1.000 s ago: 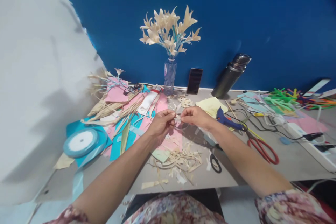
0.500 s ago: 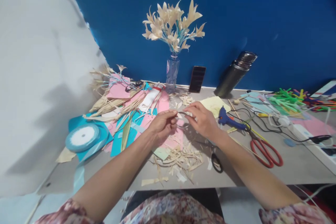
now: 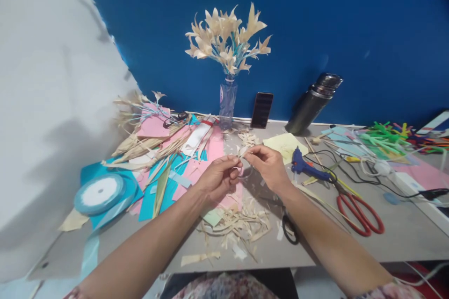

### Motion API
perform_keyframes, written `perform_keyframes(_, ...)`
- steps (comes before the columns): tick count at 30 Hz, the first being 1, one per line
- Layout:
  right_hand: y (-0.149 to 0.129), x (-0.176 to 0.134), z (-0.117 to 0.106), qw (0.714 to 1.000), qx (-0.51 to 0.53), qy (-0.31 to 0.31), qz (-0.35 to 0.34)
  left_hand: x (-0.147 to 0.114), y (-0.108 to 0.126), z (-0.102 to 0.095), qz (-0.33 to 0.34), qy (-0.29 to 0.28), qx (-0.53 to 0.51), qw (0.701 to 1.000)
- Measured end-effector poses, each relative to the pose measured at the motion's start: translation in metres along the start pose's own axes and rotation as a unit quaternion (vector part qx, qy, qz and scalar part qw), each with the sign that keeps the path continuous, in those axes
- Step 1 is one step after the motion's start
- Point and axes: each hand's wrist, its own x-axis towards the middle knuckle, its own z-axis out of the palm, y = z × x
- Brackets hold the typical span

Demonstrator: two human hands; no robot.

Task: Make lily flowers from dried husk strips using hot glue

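Note:
Over the middle of the table, my left hand [image 3: 222,175] is closed in a pinch, thumb against fingers. My right hand [image 3: 268,163] pinches close beside it, the fingertips of both nearly meeting. Between them shows a small pale husk-like piece [image 3: 242,150], its lower part hidden by the fingers. A thin, curved greyish strip [image 3: 248,174] loops below the fingertips; which hand grips its ends is hard to make out. Beneath lie curled husk scraps [image 3: 245,219] and pink paper [image 3: 213,145]. Black-handled scissors [image 3: 290,230] rest partly under my right forearm.
A clear bottle [image 3: 228,103] holds pale husk flowers [image 3: 228,32]. Beside it stand a phone [image 3: 262,110] and a leaning dark flask [image 3: 312,103]. To the right lie a blue glue gun [image 3: 310,167], red-handled scissors [image 3: 361,212] and cables. A ribbon roll [image 3: 100,192] sits left.
The right fingers have closed in from a wider curl to a tighter pinch at the pale piece. The left hand keeps its pinch. The whole view has tilted slightly.

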Motion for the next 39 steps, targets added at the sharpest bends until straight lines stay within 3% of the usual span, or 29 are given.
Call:
perform_keyframes(6,-0.003,-0.005,0.005,0.997,-0.065,0.018,-0.039,-0.002,-0.002,0.004,0.001,0.004,0.010,1.000)
perform_keyframes(12,-0.005,-0.007,0.006,0.988,-0.126,0.026,-0.087,-0.002,-0.002,0.006,0.046,0.018,0.009,0.999)
perform_keyframes(19,-0.006,-0.009,0.007,0.982,-0.152,0.039,-0.108,-0.003,-0.002,0.007,0.074,0.002,0.089,0.993)
perform_keyframes(28,-0.011,-0.012,0.007,0.975,-0.175,0.044,-0.131,-0.003,0.003,0.007,0.171,0.011,0.224,0.959)
perform_keyframes(39,-0.010,-0.014,0.004,0.985,-0.128,0.047,-0.107,-0.009,0.005,0.015,0.268,0.089,0.317,0.905)
